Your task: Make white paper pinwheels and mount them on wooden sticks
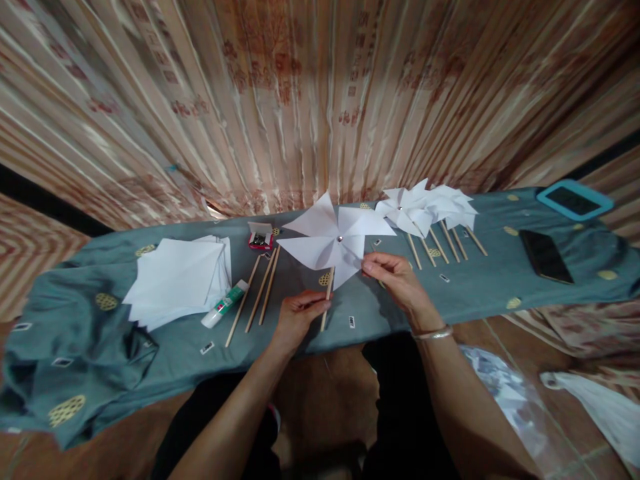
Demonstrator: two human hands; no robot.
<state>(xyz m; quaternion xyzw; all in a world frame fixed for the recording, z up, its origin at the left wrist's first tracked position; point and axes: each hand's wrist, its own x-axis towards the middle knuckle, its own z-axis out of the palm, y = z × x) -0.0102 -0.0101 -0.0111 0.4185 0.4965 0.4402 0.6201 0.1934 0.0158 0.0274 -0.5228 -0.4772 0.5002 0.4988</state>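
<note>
A white paper pinwheel [325, 233] with a shiny pin at its centre is held up over the cloth. Its thin wooden stick [329, 287] is pinched between the thumb and fingers of my left hand [300, 317]. My right hand [395, 277] has thumb and fingertips closed on the edge of a right-hand blade. To the right, several finished pinwheels [425, 203] lie overlapping, their sticks pointing toward me. Left of the held one are 3 loose wooden sticks [255, 293], a glue stick [225, 303] and a small red box [261, 236] of pins with its lid up.
A stack of white paper squares [175, 277] lies on the left of the cloth-covered table [380, 313]. At the right are a black phone [545, 256] and a blue-framed device [575, 199]. Curtains [310, 100] hang behind. A clear plastic bag [500, 387] sits on the floor.
</note>
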